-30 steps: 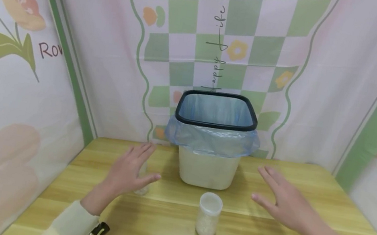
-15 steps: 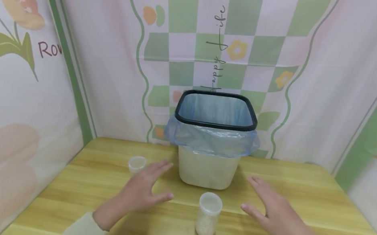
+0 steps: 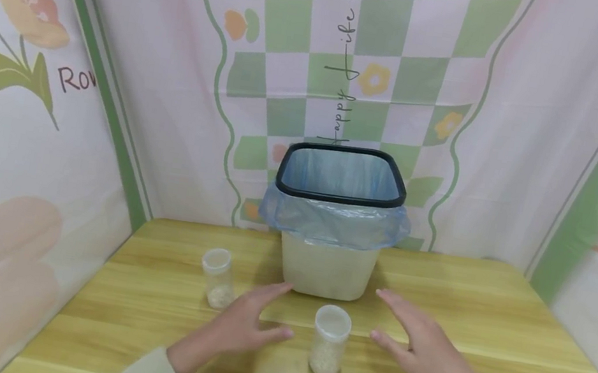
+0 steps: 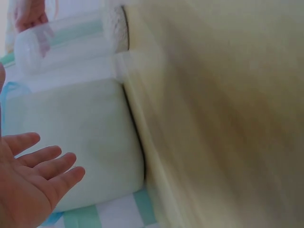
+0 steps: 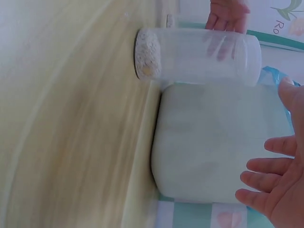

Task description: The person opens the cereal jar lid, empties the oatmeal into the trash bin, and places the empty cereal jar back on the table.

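Note:
A clear plastic jar [image 3: 329, 343] with a whitish lid stands upright on the wooden table, a pale grainy layer at its bottom. To its left hovers my left hand [image 3: 241, 325], fingers extended and thumb apart, holding nothing. On the jar's other side my right hand [image 3: 423, 354] has the same spread shape, also holding nothing. Both palms face the jar with a gap on each side. Seen from the right wrist, the jar [image 5: 197, 56] lies sideways in the picture, with the pale grains [image 5: 148, 54] at its base. A second similar jar [image 3: 218, 279] stands behind my left hand.
A cream bin [image 3: 328, 268] with a black rim [image 3: 340, 199] and a blue translucent liner bag [image 3: 335, 219] stands at the back of the table [image 3: 446, 286]. Behind it hangs a printed curtain [image 3: 331, 49] with green checks and flowers.
My left hand has moved right and toward me, uncovering the second jar behind it. My right hand has come left and nearer to the front jar. Both jars stay put.

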Motion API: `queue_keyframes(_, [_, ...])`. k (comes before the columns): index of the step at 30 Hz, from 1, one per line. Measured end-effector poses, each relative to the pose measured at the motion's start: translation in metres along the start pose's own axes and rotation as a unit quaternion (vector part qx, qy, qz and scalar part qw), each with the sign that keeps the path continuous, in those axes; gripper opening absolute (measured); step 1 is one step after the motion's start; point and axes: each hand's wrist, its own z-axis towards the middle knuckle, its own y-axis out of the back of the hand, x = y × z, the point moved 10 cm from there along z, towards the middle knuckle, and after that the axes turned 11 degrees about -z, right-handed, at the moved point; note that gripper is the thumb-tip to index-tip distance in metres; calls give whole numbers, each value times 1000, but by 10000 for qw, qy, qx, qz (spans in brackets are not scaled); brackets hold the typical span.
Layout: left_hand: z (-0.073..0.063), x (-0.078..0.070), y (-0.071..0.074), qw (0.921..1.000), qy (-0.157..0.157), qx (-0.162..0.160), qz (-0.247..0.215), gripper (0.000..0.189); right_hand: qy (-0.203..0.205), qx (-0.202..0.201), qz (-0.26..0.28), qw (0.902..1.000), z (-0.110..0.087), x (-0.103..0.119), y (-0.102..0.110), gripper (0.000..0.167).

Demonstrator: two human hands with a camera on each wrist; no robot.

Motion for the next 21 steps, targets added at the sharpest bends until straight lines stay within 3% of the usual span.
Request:
queue_keyframes(13, [2,0,-39,9972,196,474,-545,78,11,-146,859,9962,0,11,-16,53])
queue_keyframes(16, [3,4,-46,9952,315,516,-771,78,61,-239,1023,9944,0,15,-18,50])
queue_keyframes(21, [6,5,-57,9913,255,494,-1190,75,-5,-266,1236,9920,1,20,-24,49])
